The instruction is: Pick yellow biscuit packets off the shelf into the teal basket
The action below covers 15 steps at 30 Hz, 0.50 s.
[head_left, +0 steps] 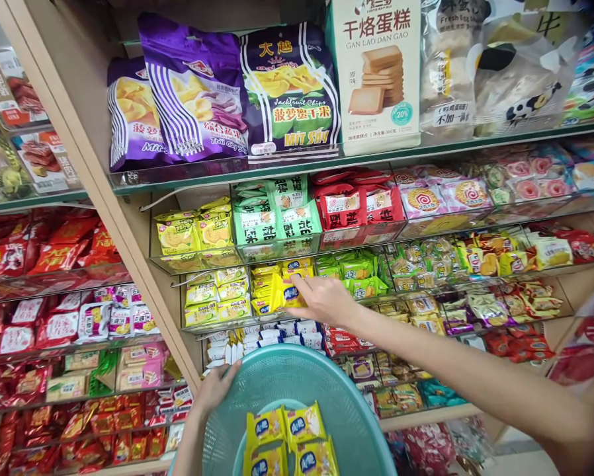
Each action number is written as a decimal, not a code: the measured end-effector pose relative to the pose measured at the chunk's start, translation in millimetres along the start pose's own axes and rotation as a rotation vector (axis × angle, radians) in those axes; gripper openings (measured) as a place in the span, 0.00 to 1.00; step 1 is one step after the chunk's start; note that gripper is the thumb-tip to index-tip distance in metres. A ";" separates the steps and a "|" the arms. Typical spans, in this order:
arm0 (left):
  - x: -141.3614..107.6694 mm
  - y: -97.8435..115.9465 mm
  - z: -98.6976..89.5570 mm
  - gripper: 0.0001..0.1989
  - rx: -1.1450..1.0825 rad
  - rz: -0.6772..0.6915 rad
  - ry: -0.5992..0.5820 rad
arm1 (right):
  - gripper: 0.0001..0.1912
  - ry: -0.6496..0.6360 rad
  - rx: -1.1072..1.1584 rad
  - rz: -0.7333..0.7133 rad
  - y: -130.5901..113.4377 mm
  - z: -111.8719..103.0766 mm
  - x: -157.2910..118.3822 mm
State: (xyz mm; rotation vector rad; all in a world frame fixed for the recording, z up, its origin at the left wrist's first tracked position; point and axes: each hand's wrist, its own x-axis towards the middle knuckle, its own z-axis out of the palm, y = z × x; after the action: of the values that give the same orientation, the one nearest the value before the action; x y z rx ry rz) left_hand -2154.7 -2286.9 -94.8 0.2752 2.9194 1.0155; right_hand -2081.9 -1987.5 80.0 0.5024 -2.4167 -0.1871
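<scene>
One left hand (221, 383) is clamping the turquoise basket (349, 396), likely steadying it; beyond it, the right hand (325, 301) is pinching a yellow packet (280, 295).

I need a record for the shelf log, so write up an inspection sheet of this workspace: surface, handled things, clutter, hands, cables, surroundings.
Surface: tiered shelf with a glass edge, beside a wooden panel.
Handled things: yellow packet raised at a tray of similar ones; teal basket with four yellow packets visible inside.
Clutter: green packets to the right of that tray, pale yellow-green packets to its left.
Hands: right hand pinches the raised packet; left hand is at the basket's rim, grip unclear.
Cables: thin pale strip near the shelf's left end; cannot tell whether it is one.
Surroundings: purple snack bags and a cake box above.
</scene>
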 end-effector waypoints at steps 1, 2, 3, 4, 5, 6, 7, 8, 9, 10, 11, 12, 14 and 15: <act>0.8 0.1 0.6 0.30 -0.001 0.001 -0.004 | 0.33 0.003 0.073 0.003 -10.7 -3.7 -7.9; 1.7 0.1 1.2 0.29 -0.004 0.005 -0.007 | 0.32 -0.005 0.145 0.005 -22.1 -5.2 -15.9; 2.6 0.4 1.8 0.29 -0.006 0.012 -0.010 | 0.31 -0.032 0.209 0.002 -33.7 -4.0 -23.5; 3.3 1.0 2.4 0.29 -0.005 0.020 -0.010 | 0.31 -0.078 0.262 0.001 -45.0 0.0 -30.5; 3.9 2.0 2.9 0.29 0.003 0.021 -0.007 | 0.31 -0.141 0.301 0.000 -55.7 6.6 -36.7; 4.3 3.4 3.2 0.29 0.012 0.018 -0.002 | 0.31 -0.212 0.327 -0.002 -65.4 15.5 -42.0; 4.3 5.2 3.5 0.29 0.023 0.012 0.003 | 0.31 -0.282 0.344 -0.005 -73.9 26.4 -46.4; 4.0 7.3 3.6 0.29 0.033 0.004 0.007 | 0.31 -0.345 0.355 -0.011 -81.3 38.6 -49.9; 3.5 9.5 3.6 0.28 0.037 0.006 0.009 | 0.32 -0.396 0.363 -0.019 -87.7 51.7 -52.7; 2.8 11.4 3.5 0.28 0.039 0.012 0.011 | 0.32 -0.435 0.371 -0.028 -93.4 64.9 -54.8; 2.0 13.0 3.4 0.27 0.037 0.023 0.012 | 0.32 -0.465 0.377 -0.038 -98.5 77.9 -56.6; 1.1 14.0 3.2 0.27 0.033 0.035 0.013 | 0.32 -0.494 0.380 -0.051 -103.4 90.0 -58.0; -0.3 13.9 3.1 0.26 0.028 0.042 0.016 | 0.33 -0.559 0.371 -0.074 -113.5 110.4 -60.1; -0.7 12.8 3.2 0.26 0.024 0.039 0.018 | 0.33 -0.598 0.361 -0.087 -119.1 118.4 -60.9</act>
State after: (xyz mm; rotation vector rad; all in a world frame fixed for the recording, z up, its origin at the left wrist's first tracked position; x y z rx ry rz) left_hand -2151.8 -2275.2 -89.5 0.3275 2.9558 0.9937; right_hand -2076.6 -2071.5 -77.6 0.8053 -3.0356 0.0814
